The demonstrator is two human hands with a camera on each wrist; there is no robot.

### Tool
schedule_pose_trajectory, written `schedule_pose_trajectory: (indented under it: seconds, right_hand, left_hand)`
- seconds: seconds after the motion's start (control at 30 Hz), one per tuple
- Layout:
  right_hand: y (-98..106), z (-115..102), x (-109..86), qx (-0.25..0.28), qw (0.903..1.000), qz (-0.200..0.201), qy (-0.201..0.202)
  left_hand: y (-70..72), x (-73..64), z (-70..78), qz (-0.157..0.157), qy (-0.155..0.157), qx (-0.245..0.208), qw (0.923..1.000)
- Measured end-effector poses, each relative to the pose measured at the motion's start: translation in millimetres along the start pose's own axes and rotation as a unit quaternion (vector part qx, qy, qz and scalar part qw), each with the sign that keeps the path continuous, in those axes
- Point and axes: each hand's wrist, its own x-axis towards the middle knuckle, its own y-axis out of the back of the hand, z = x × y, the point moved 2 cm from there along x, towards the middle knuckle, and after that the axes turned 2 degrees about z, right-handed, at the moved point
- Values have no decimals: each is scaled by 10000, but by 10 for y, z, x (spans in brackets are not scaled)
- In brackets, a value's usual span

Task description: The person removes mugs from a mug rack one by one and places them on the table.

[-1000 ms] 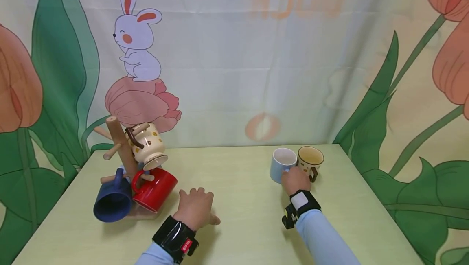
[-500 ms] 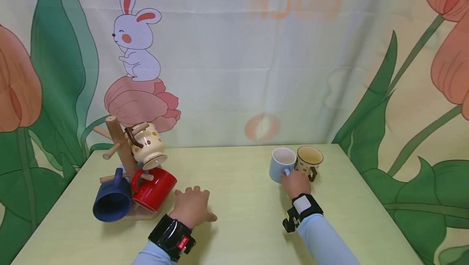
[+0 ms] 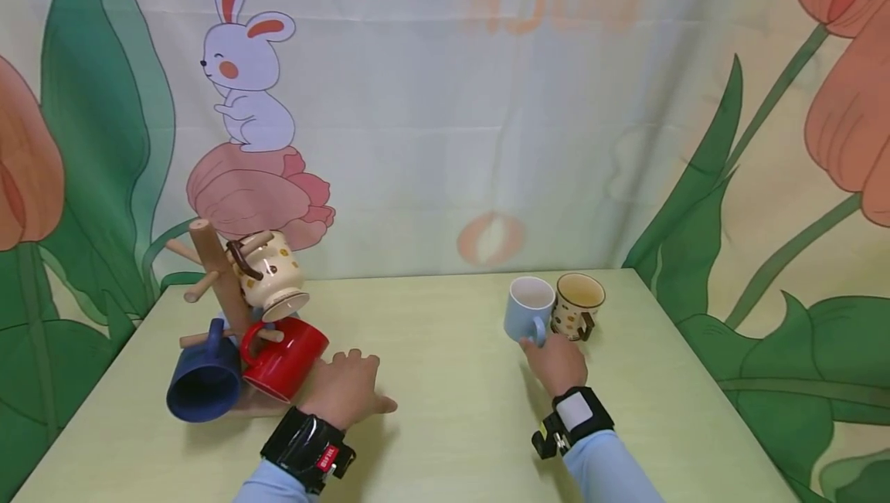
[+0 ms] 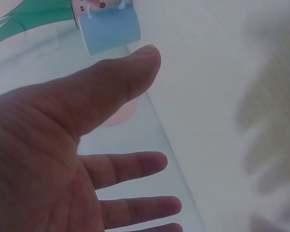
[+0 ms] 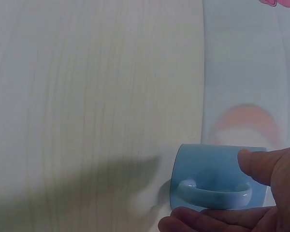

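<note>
Behind my right hand, a light blue mug stands upright, its handle turned toward me. In the right wrist view, thumb and straight fingers lie apart on either side of that handle. A cream mug with brown spots stands close at its right. My left hand hovers palm down with fingers spread beside a red mug. That mug hangs on a wooden mug tree, along with a dark blue mug and a spotted cream mug.
A pale wooden table runs back to a printed curtain with a rabbit and tulips. On the tree's left side, bare pegs stick out. A little light blue shows behind the tree.
My right hand has drawn back slightly toward me, so the light blue mug's handle now shows. The left hand has moved left, closer to the red mug. The whole view has shifted slightly.
</note>
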Motion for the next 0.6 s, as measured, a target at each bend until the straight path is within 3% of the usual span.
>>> schedule_pose_trajectory:
  seconds: [0.2, 0.6]
  right_hand:
    - [6, -5, -45, -104, 9999, 95, 4]
    - [29, -92, -164, -290, 9993, -171, 172]
  left_hand:
    - [93, -28, -57, 206, -18, -37, 9998]
    - [240, -123, -234, 129, 154, -250, 9995]
